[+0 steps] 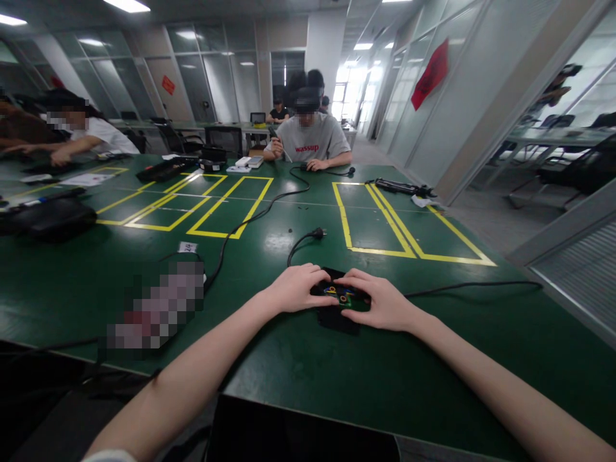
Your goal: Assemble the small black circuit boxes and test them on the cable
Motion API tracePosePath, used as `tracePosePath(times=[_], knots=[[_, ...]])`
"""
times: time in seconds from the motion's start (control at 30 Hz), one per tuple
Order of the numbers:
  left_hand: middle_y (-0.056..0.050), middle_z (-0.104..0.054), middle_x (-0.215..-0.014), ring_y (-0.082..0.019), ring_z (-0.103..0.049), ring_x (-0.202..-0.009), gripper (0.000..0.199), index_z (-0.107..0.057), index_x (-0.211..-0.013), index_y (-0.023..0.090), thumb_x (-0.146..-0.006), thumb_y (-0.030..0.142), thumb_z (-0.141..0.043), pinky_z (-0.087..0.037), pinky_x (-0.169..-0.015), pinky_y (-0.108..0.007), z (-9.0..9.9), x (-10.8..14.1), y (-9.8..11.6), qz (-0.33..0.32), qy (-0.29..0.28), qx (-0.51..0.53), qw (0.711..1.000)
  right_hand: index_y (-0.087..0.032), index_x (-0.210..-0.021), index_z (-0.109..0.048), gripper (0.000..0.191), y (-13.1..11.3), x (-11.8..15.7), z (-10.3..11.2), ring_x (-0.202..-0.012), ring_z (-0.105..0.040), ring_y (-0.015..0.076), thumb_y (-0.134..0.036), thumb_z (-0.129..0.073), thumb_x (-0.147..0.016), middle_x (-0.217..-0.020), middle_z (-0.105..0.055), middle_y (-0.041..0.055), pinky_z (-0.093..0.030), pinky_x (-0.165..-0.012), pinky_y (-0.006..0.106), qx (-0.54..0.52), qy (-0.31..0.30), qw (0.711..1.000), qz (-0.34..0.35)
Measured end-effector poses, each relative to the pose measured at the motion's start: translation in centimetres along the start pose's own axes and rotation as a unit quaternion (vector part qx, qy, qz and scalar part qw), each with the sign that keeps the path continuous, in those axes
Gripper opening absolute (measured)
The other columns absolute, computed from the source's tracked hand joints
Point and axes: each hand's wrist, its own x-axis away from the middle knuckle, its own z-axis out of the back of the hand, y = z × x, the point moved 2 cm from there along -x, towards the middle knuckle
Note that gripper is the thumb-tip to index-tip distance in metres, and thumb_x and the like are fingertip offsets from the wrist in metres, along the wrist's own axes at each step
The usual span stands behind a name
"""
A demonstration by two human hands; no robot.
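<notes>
An opened black electronics case point(339, 319) lies on the green table in front of me, a circuit board point(344, 298) with coils and coloured wires showing inside it. My left hand point(301, 287) grips the case from the left, thumb on the near side and fingers on the far side. From the right, my right hand point(380, 298) grips it the same way, with its fingers curved around the board. Parts of the case are hidden under both hands. Just beyond them lies a black power plug point(318, 233) on a short curved cord.
To the left is a blurred-out oblong object point(158, 308) with a black cable point(222, 247) running away from it. Yellow tape outlines point(380, 252) mark the green table point(289, 359). Across it sits a person point(312, 138) handling a cord. A folded black tripod-like object point(402, 187) lies at far right.
</notes>
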Motion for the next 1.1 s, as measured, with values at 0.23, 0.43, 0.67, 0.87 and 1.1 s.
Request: tracePosePath(times=[0.23,0.43,0.67,0.87,1.1], knots=[[-0.005,-0.076,-0.107,-0.022,-0.073,-0.097,0.022,-0.069,-0.113,0.023,-0.105,0.032,-0.051,-0.054,-0.082,-0.030,-0.6,0.1,0.1,0.015,0.011,0.006,1.000,-0.021,-0.108,-0.073,0.025,-0.2,-0.3,-0.6,-0.085,-0.072,0.0216,-0.029,-0.066,-0.085,-0.104,-0.071,0.0066,-0.059,-0.076,0.034,0.044,0.025,0.998,-0.041],[-0.005,-0.076,-0.111,-0.021,-0.073,-0.098,0.024,-0.062,-0.124,0.022,-0.101,0.028,-0.057,-0.055,-0.086,-0.031,-0.4,0.0,-0.3,0.045,0.043,0.041,0.997,-0.025,-0.117,-0.069,0.029,0.1,-0.4,-0.8,-0.083,-0.071,0.0202,-0.036,-0.062,-0.092,-0.113,-0.069,0.0077,-0.058,-0.073,0.033,0.049,0.080,0.995,-0.047],[-0.004,-0.073,-0.093,-0.019,-0.068,-0.082,0.015,-0.065,-0.095,0.020,-0.100,0.030,-0.054,-0.053,-0.078,-0.029,1.4,0.4,-0.1,0.036,0.120,0.080,0.989,-0.021,-0.084,-0.065,0.025,0.9,0.3,2.2,-0.056,-0.056,0.0159,-0.036,-0.052,-0.100,-0.073,-0.066,0.0032,-0.045,-0.056,0.029,0.041,0.106,0.993,-0.040],[0.000,-0.069,-0.077,-0.013,-0.061,-0.066,0.008,-0.067,-0.083,0.018,-0.083,0.017,-0.060,-0.046,-0.063,-0.023,1.0,1.5,0.3,-0.018,0.059,0.139,0.988,-0.021,-0.080,-0.067,0.029,-0.2,1.0,2.3,-0.056,-0.057,0.0150,-0.035,-0.052,-0.099,-0.069,-0.067,0.0032,-0.044,-0.057,0.027,-0.023,0.003,1.000,0.012],[-0.001,-0.072,-0.090,-0.017,-0.066,-0.080,0.011,-0.069,-0.091,0.020,-0.092,0.022,-0.058,-0.050,-0.073,-0.026,0.0,1.1,-0.4,0.023,0.037,0.095,0.995,-0.022,-0.086,-0.070,0.023,1.3,0.7,1.5,-0.063,-0.065,0.0174,-0.033,-0.053,-0.097,-0.077,-0.073,0.0041,-0.048,-0.061,0.029,0.022,0.009,1.000,-0.013]])
